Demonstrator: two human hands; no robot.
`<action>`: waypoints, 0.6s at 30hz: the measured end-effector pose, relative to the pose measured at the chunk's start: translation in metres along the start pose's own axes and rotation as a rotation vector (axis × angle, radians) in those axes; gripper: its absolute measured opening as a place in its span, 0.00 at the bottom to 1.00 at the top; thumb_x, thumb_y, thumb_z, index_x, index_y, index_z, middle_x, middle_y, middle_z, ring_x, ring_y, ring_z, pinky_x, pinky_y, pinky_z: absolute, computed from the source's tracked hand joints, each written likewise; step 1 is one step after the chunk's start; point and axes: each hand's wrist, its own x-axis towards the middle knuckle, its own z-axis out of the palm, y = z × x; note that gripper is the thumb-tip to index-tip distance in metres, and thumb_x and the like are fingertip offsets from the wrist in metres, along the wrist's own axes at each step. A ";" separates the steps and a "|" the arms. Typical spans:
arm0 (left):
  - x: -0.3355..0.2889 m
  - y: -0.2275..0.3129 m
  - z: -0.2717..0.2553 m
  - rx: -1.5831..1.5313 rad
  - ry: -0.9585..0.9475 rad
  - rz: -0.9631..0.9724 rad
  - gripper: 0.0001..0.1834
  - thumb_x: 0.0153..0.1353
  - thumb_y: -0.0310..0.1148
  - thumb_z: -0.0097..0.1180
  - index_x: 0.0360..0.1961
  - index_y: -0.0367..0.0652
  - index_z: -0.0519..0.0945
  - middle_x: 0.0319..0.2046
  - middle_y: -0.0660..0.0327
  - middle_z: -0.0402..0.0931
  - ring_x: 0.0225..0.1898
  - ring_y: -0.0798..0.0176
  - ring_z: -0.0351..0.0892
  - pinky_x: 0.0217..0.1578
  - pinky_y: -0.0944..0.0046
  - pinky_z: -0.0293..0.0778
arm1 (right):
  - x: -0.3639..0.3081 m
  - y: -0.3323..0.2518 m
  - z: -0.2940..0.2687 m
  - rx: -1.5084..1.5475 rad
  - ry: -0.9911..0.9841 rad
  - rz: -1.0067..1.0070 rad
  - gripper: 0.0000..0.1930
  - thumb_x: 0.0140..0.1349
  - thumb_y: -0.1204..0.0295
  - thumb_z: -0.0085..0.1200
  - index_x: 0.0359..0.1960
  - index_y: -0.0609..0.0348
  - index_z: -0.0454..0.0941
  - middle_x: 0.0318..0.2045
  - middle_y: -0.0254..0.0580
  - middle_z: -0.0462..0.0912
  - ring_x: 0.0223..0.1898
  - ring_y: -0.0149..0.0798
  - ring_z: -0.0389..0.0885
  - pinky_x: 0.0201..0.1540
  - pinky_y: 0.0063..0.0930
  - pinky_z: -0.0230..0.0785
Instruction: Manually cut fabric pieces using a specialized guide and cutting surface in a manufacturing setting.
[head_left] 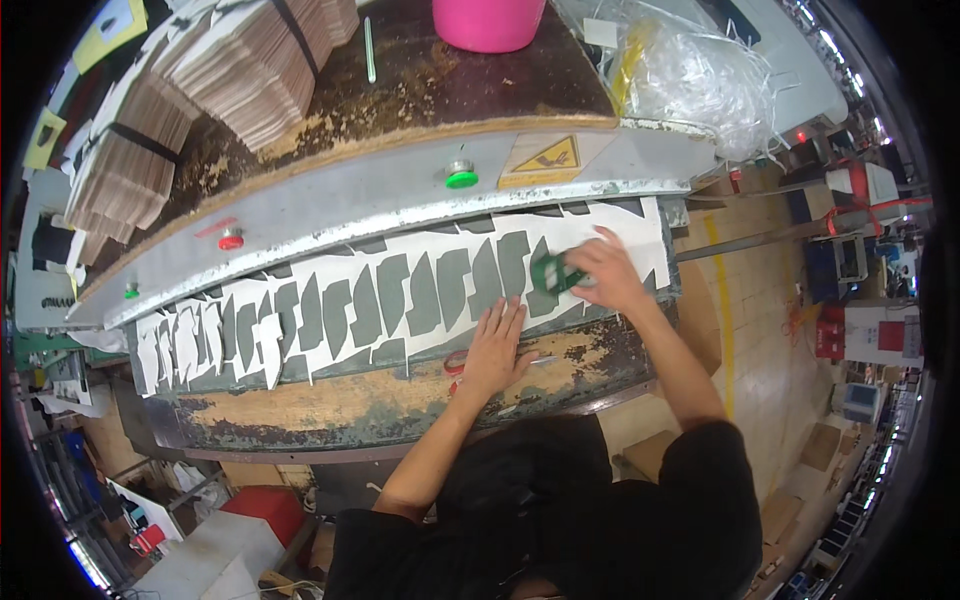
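A long white sheet (pixel 645 235) lies on a dark green bed, with a row of shaped openings that show the green beneath. My left hand (pixel 494 350) rests flat on the sheet's near edge, fingers stretched out and holding nothing. In my right hand (pixel 606 274), closed and a little blurred, is a green cutting die (pixel 548 276), an open frame at the right end of the row of openings. Red-handled scissors (pixel 456 362) lie partly hidden by my left hand. Several loose white cut pieces (pixel 270 345) lie over the sheet's left part.
A grey machine beam (pixel 360 195) with green and red buttons runs just beyond the sheet. On the brown top behind stand stacks of cut pieces (pixel 240 75), a pink tub (pixel 488 22) and a pile of clear plastic (pixel 690 90). A worn wooden ledge (pixel 300 412) borders the near side.
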 end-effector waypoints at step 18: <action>0.030 0.077 0.050 -0.333 0.164 -0.051 0.53 0.62 0.45 0.73 0.79 0.29 0.60 0.75 0.39 0.67 0.79 0.36 0.63 0.80 0.37 0.54 | -0.093 0.004 0.073 0.396 0.063 0.353 0.37 0.51 0.63 0.80 0.65 0.45 0.79 0.74 0.52 0.77 0.83 0.61 0.59 0.82 0.79 0.29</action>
